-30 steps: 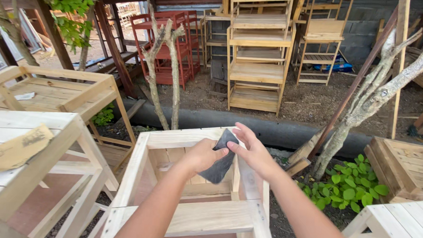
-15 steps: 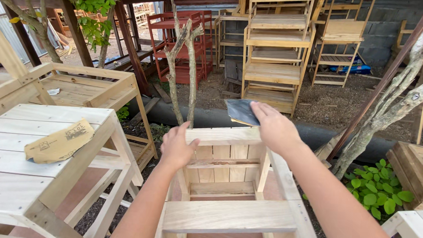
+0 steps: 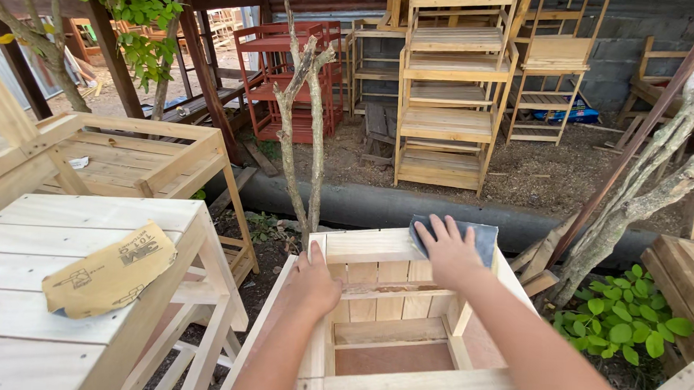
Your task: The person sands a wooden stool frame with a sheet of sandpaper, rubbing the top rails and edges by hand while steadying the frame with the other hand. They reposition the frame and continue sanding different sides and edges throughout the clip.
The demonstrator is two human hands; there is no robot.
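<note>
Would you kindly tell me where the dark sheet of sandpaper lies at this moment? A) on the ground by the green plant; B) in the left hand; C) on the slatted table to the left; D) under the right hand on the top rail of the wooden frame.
D: the right hand presses the dark sandpaper flat on the wooden frame's top rail, while the left hand only grips the frame's corner.

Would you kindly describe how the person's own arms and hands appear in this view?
Both forearms are bare as far as the frame shows, with no sleeves in view. The left hand and right hand wear no gloves, and no rings, watch or wristband can be seen. No markings are visible on either arm.
</note>
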